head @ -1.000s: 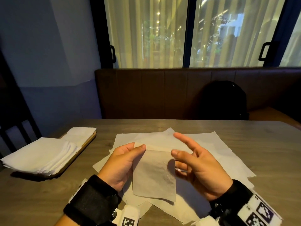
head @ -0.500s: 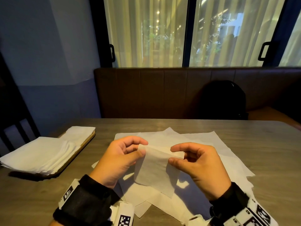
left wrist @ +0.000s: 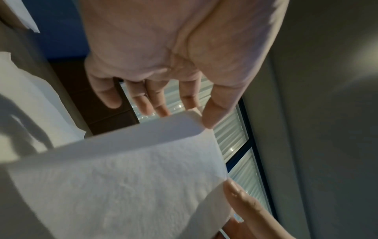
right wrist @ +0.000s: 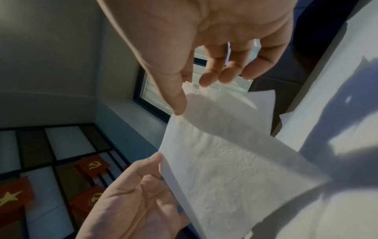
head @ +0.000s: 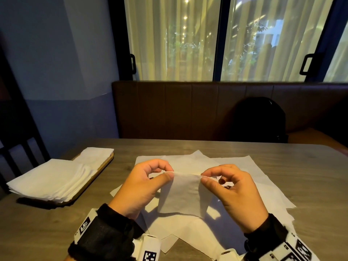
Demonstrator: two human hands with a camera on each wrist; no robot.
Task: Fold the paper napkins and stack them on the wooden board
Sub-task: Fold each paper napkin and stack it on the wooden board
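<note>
Holding a folded napkin (head: pixel 180 194) up over the table (head: pixel 301 176), pinched at its two top corners: left hand (head: pixel 143 187) with thumb and forefinger closed on the left corner, right hand (head: pixel 233 194) likewise on the right corner, remaining fingers loosely curled and gripping nothing else. Hanging now as a small square with the top edge pulled taut and level between the two pinches, where a second ago only the left hand gripped it and the right fingers stood spread beside it; half a second ago both hands closing in. Judging from that: fold finished or nearly so, edges being lined up, ready for carrying over to the pile.

Lying flat beneath the hands, at the centre of the table, a loose spread of unfolded napkins (head: pixel 254 166), so plenty left to do. Sitting at about 9 o'clock from the hands, well apart, the wooden board (head: pixel 105 164), with a stack of folded napkins (head: pixel 50 181) on it and overhanging its near end.

Showing on the left wristband (head: pixel 84 225) a few black characters, too small to read; square black-and-white code markers on both wrists; no brand legible anywhere. Visible in the right wrist view, red flags (right wrist: pixel 94 165) with yellow emblems, no text.
</note>
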